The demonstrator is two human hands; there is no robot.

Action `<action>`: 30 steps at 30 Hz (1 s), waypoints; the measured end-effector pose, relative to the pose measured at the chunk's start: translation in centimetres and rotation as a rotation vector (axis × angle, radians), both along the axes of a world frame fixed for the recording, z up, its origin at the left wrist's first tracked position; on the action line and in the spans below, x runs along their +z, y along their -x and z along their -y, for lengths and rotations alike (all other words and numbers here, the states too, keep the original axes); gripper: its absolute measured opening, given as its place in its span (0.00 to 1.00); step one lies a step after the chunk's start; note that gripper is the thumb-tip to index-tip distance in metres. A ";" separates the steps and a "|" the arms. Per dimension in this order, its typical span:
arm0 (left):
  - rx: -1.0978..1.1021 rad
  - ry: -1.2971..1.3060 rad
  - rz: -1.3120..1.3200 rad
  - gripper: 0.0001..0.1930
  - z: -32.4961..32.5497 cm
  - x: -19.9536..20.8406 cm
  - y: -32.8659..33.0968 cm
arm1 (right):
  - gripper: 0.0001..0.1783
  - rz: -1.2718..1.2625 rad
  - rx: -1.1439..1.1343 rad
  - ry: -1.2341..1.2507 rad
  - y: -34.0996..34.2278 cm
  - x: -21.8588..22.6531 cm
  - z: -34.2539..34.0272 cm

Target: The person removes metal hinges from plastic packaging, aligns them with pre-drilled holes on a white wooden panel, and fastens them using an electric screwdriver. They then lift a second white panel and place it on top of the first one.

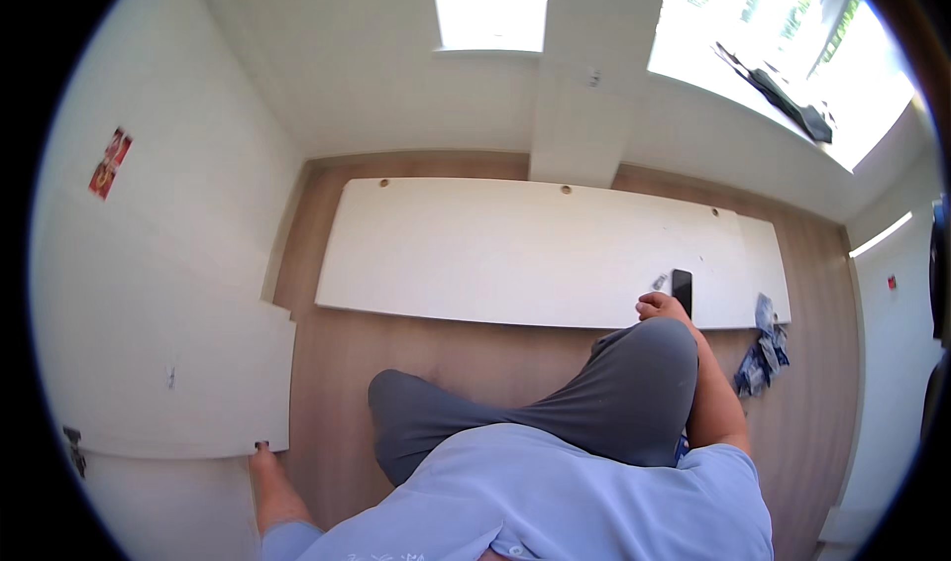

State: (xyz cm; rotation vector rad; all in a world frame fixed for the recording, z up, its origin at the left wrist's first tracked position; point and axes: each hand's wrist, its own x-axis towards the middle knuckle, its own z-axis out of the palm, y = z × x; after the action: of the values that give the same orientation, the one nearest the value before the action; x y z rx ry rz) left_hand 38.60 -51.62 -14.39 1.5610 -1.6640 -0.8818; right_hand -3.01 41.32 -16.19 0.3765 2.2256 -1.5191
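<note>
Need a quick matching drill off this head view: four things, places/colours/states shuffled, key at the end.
Things:
1. phone
2. left hand
3. cloth
4. trousers

Matches:
A. blue and white, crumpled
B. plain dark grey
C. lying flat on the white board, near the right hand
D. at a corner of the white panel

Pairs: 1-C, 2-D, 3-A, 4-B

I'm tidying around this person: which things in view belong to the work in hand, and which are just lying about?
Seemingly in hand:
White left panel, left hand at its corner
Long white board, right hand at its front edge

Apparently just lying about:
Black smartphone
Small shiny piece beside it
Crumpled blue-and-white cloth or wrapping
Dark object by the window
</note>
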 end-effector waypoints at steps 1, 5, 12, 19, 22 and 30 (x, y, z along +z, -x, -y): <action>-0.146 -0.156 0.123 0.21 -3.1 -3.5 2.7 | 0.28 0.004 -0.019 -0.009 -1.9 -2.0 -1.8; -0.451 -0.151 0.305 0.12 -19.4 -11.7 14.5 | 0.27 0.109 -0.097 0.117 -9.4 -5.8 -5.3; -1.192 0.041 0.513 0.07 -37.1 -4.5 29.8 | 0.26 0.271 -0.272 0.324 -17.6 -18.2 -7.8; -1.042 -0.882 0.359 0.12 -49.5 -5.0 37.6 | 0.25 0.246 -0.366 0.455 -16.5 -25.9 -8.2; -0.828 -1.091 0.417 0.17 -49.9 -8.3 39.8 | 0.24 0.301 -0.369 0.442 -11.7 -21.9 -5.4; -0.405 -1.180 0.405 0.23 -52.1 -15.8 43.3 | 0.33 -0.136 -0.485 -0.380 -5.7 -18.8 -11.2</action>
State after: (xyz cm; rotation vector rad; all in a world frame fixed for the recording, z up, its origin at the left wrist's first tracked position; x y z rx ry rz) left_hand -4.67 0.51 -30.21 2.2696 -1.8650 -2.1376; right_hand 2.67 52.50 -34.97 1.0178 2.6696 -1.3548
